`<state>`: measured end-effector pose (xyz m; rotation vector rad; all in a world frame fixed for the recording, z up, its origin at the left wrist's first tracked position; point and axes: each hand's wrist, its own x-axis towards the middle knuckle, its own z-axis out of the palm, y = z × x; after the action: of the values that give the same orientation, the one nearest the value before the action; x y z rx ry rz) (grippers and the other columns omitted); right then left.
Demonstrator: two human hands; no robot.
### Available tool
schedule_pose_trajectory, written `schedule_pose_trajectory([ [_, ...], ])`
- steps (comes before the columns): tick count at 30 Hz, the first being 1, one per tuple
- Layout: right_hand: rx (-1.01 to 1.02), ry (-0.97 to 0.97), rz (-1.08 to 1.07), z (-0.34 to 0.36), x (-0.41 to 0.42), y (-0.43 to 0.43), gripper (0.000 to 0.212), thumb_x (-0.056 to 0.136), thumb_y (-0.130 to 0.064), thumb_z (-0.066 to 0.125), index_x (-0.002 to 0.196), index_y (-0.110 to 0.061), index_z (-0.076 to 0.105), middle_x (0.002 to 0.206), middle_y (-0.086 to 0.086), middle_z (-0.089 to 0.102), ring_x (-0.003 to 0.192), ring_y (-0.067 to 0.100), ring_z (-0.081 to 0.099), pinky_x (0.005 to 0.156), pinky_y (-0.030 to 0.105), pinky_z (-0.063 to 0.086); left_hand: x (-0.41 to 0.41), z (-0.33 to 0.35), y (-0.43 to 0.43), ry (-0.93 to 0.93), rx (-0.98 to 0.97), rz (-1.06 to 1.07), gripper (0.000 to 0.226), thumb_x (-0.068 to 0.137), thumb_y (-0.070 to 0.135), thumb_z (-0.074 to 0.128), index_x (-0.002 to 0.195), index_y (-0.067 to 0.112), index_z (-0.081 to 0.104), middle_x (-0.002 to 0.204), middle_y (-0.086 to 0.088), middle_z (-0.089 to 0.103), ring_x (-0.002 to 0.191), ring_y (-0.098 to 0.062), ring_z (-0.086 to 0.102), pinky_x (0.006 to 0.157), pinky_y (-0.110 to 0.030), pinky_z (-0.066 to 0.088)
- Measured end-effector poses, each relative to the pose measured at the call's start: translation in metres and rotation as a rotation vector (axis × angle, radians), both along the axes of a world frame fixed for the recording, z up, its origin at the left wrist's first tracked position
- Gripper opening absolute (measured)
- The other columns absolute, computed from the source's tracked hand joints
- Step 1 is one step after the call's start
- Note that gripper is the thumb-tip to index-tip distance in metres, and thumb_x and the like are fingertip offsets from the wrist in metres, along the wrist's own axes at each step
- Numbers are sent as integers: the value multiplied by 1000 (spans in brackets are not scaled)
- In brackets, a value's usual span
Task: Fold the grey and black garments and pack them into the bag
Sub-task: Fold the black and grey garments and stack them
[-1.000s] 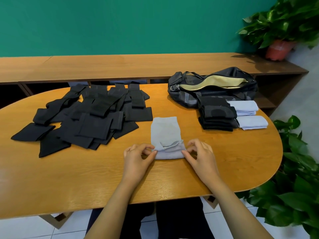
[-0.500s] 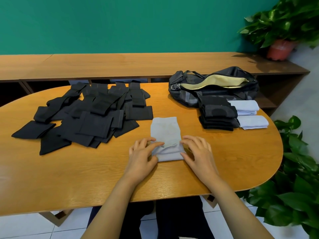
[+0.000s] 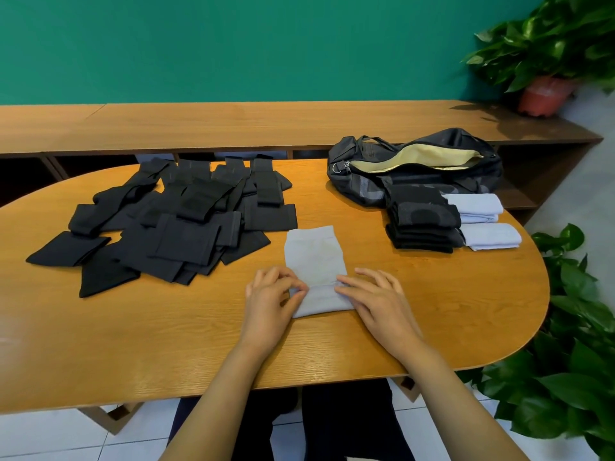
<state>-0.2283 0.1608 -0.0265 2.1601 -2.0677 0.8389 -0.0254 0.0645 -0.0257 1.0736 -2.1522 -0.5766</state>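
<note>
A grey garment [image 3: 314, 257] lies flat at the table's middle, its near end folded over into a band. My left hand [image 3: 271, 302] pinches the band's left edge between thumb and curled fingers. My right hand [image 3: 377, 302] rests on the band's right end, thumb pressing the fold and fingers spread on the table. A loose pile of black garments [image 3: 186, 224] spreads to the left. The black bag [image 3: 416, 168] lies unzipped at the back right, showing a beige lining. In front of it stand a stack of folded black garments [image 3: 422, 224] and two folded grey garments [image 3: 476, 207].
The oval wooden table [image 3: 133, 344] ends close to my body. A long wooden bench [image 3: 233, 124] runs behind it along the green wall. A potted plant [image 3: 545, 94] stands at the back right. Leafy plants [image 3: 582, 361] crowd the table's right edge.
The near end of the grey garment has been folded over and laid flat. Both hands moved from lifting the hem to holding the fold down at its two ends.
</note>
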Motion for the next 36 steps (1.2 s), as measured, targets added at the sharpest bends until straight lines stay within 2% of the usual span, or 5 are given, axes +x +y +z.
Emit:
schedule_pose_trajectory([
  [9, 134, -14, -121, 3, 2, -1, 53, 94, -60, 26, 129, -38, 59, 135, -23, 54, 130, 4, 36, 113, 32, 17, 2, 0, 0, -48, -50, -16, 17, 88, 24, 69, 100, 35, 74, 112, 23, 57, 108, -6, 43, 86, -31, 24],
  [14, 163, -52, -179, 6, 1, -1, 63, 88, -68, 22, 132, -39, 55, 139, -24, 49, 132, 3, 32, 112, 30, 14, 0, 6, 2, -220, 29, -68, 50, 83, 62, 59, 127, 39, 59, 128, 29, 50, 121, -1, 33, 94, -26, 17],
  [22, 125, -96, -123, 17, 6, 3, 68, 80, -78, 39, 134, -38, 52, 129, -26, 44, 119, -9, 22, 109, 25, 13, 0, 4, 2, -158, 25, -45, 29, 97, 37, 52, 125, 38, 60, 125, 28, 53, 118, 0, 36, 97, -25, 18],
  [27, -21, -98, -133, 16, 6, 5, 49, 80, -41, 74, 125, -24, 64, 114, -12, 56, 112, 2, 33, 107, 39, 30, 2, 4, 3, -104, 18, -44, 22, 99, 38, 48, 115, 38, 63, 115, 29, 57, 114, 0, 39, 93, -24, 17],
  [36, -113, -151, -162, 8, 1, 4, 21, 90, -36, 63, 104, -22, 71, 95, -14, 54, 96, -4, 36, 93, 34, 36, 4, -1, 1, 47, 70, -1, 38, 81, 61, 54, 116, 44, 60, 94, 18, 59, 104, -10, 50, 91, -14, 20],
])
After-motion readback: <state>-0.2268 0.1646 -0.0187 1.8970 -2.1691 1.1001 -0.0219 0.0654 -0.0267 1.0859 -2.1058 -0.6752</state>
